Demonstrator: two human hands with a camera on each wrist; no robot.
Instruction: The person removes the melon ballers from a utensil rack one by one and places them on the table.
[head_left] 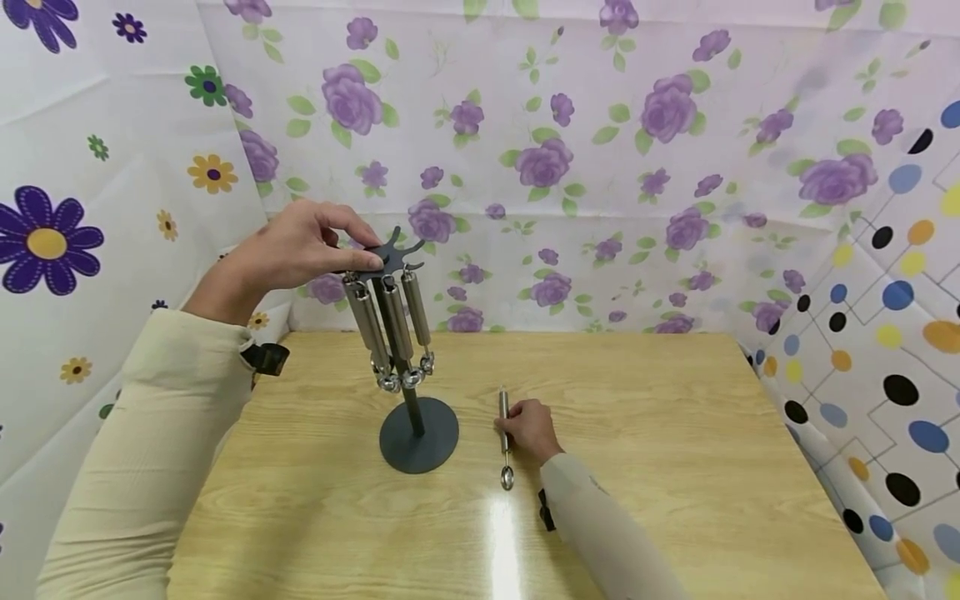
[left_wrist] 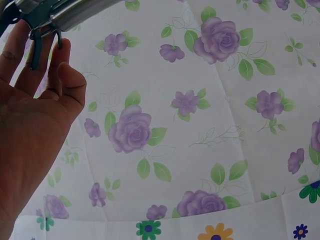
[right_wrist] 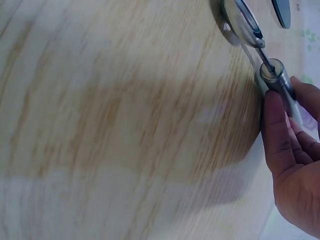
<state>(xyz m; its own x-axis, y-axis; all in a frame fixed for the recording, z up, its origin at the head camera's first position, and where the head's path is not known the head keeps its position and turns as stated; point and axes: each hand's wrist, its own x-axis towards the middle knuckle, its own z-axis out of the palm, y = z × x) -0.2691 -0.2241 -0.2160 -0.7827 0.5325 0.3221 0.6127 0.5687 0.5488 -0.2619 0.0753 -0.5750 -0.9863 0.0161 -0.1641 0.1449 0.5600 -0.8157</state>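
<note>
A dark grey stand [head_left: 415, 421] with a round base and a hooked top holds several metal utensils [head_left: 401, 321], their tubular handles up and shiny rounded heads down. My left hand [head_left: 300, 246] pinches the hooked top [head_left: 392, 257] between thumb and fingers; the left wrist view shows its fingers behind a dark hook [left_wrist: 36, 50] and one metal handle [left_wrist: 82, 12]. To the right of the base, my right hand [head_left: 531, 429] pinches the handle of a small metal utensil [head_left: 504, 417]. Its rounded head [right_wrist: 242, 22] points toward the near side, close over the table.
The light wooden table [head_left: 637, 417] lies under the stand. Behind it hangs a sheet with purple roses [head_left: 543, 162]. A flower-patterned sheet [head_left: 82, 150] covers the left side, and a dotted one [head_left: 892, 333] the right.
</note>
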